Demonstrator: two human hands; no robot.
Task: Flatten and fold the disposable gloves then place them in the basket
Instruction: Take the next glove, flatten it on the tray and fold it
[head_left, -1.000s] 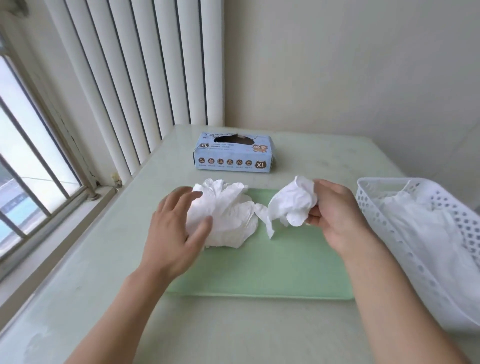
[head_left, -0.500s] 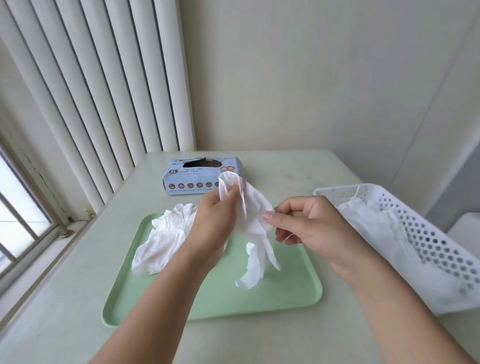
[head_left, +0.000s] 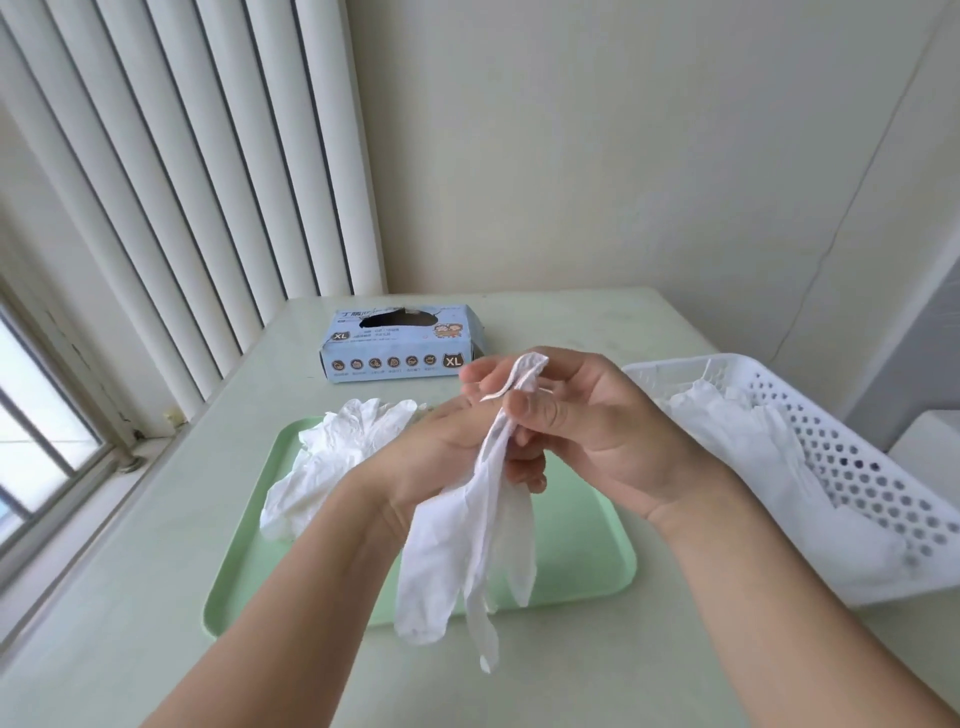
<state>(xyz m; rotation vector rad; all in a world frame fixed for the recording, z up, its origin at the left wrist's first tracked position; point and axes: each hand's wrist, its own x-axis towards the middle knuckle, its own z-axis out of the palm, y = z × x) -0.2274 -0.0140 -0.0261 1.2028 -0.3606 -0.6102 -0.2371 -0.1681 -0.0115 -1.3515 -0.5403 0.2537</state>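
Pale table (head_left: 156, 597) by blinds: both hands, left (head_left: 431, 457) and right (head_left: 587, 431), pinch a white glove (head_left: 467, 545) hanging above the green tray (head_left: 582, 561); the basket (head_left: 841, 467) sits at the table's right edge.

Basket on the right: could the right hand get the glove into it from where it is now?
Probably yes. The basket sits open-topped just beside the right hand, with nothing between them, though the glove is held by both hands and not yet folded.
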